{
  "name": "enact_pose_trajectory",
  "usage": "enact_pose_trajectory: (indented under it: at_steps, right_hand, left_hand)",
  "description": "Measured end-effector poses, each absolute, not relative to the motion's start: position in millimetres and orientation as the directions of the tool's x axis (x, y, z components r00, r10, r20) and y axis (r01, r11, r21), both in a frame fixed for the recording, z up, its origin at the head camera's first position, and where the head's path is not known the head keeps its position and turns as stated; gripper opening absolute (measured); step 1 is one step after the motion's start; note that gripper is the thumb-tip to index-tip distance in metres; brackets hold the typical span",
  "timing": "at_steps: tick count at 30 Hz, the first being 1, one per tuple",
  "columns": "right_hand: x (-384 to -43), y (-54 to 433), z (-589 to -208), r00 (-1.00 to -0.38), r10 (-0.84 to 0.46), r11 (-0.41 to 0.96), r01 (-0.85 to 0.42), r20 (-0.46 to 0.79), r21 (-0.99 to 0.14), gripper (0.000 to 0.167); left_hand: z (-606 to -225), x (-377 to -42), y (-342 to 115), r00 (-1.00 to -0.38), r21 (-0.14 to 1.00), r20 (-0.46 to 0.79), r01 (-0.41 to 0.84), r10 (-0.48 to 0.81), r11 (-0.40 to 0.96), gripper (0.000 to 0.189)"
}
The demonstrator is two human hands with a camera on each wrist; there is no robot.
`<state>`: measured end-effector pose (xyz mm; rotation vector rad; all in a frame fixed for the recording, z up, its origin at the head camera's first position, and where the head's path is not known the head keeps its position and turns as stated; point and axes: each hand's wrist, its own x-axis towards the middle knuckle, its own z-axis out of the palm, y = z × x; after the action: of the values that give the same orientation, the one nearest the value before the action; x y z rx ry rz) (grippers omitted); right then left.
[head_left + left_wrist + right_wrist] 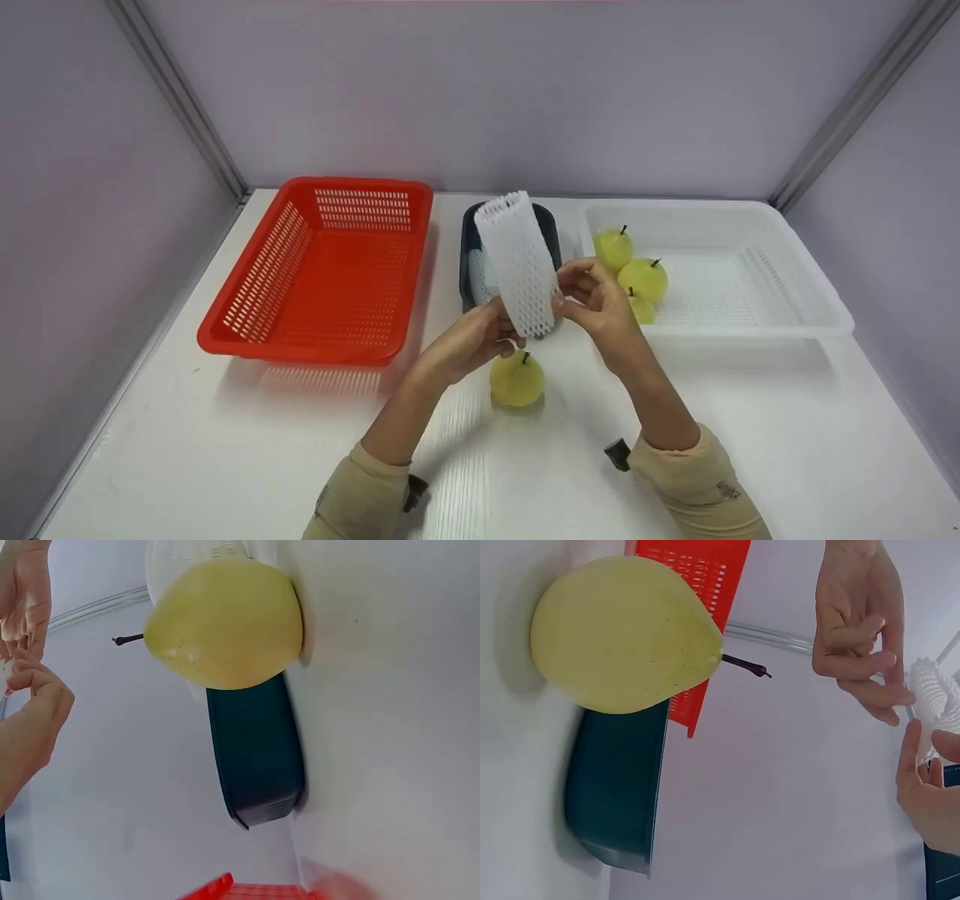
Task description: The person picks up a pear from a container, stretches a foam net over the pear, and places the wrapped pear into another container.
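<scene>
A white foam fruit net, tube-shaped and tilted, is held up above the table. My left hand grips its lower left side, the fingers partly hidden behind it. On the other side my right hand pinches the lower right edge between thumb and fingers. Below the hands a yellow-green pear stands on the table, stem up; it looms large in the left wrist view. Behind the net sits a dark teal tray with more pale foam nets inside.
To the left stands a red plastic basket, with nothing seen inside. A white basket at the right holds several pears near its left side. Grey wall panels enclose the back and sides of the white table.
</scene>
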<state>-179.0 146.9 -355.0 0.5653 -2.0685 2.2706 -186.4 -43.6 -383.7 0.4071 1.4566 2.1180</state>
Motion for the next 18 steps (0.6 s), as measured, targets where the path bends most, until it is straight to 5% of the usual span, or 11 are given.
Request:
enact_pose_trajectory:
  at_steps: [9,18]
  right_hand:
    - [-181.1,148.4,-356.4,-0.912,-0.313,-0.129,-0.234,0.263,-0.964,0.028]
    - [-175.9,149.1,-354.6,-0.920,-0.303,-0.112,-0.224,0.248,-0.968,0.027]
  left_hand:
    - [-383.4,-182.6,-41.9,-0.740,0.871,-0.045,-0.358,0.671,-0.336,0.028]
    - [-384.5,-180.9,-37.7,-0.810,0.743,-0.013,-0.400,0.587,-0.536,0.024]
